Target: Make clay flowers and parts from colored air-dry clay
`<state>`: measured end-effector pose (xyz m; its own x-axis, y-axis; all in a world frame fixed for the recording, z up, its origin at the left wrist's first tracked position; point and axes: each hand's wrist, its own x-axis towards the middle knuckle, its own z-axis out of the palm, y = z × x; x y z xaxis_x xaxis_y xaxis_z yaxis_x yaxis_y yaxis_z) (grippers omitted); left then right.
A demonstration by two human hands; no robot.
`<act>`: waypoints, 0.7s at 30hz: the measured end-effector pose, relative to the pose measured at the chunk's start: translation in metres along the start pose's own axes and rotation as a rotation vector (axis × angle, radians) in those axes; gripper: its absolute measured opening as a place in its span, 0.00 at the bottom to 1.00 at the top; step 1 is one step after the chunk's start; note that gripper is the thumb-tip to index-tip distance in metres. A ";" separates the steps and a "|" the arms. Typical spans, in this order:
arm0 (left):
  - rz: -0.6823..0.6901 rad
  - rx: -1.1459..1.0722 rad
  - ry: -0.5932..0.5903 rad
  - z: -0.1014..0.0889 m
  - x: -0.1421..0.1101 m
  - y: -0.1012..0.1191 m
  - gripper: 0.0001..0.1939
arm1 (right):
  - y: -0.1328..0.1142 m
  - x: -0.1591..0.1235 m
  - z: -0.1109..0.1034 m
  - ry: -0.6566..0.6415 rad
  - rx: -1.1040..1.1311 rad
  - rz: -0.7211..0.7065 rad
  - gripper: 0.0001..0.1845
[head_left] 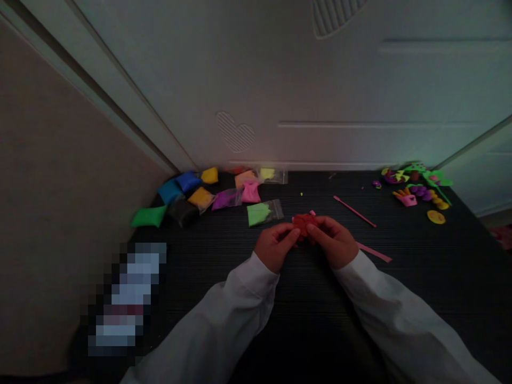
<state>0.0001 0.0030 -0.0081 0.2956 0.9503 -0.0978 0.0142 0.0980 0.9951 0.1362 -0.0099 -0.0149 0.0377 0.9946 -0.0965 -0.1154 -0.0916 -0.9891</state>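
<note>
Between my two hands is a flattened lump of red modelling clay, with bits of pink at its edges. My left hand pinches its left side between thumb and fingers. On the right side, my right hand grips it the same way, thumb on top. Right of my hands lie a thin pink modelling tool and a flat pink strip-like tool, partly hidden by my right hand. A bag of light green clay rests just beyond my left hand.
Several bags of coloured clay, such as a green one and a pink one, lie along the back left. Small clay figures and a yellow disc sit at the back right. A pixelated screen is at left. A white panel rises behind the black table.
</note>
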 end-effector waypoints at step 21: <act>-0.192 -0.458 0.011 0.001 0.008 -0.012 0.12 | -0.002 0.001 -0.002 -0.051 -0.011 0.048 0.12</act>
<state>0.0028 0.0093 -0.0205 0.3184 0.9051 -0.2819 -0.3547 0.3895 0.8500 0.1383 -0.0093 -0.0132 -0.0184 0.9901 -0.1388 -0.1047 -0.1400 -0.9846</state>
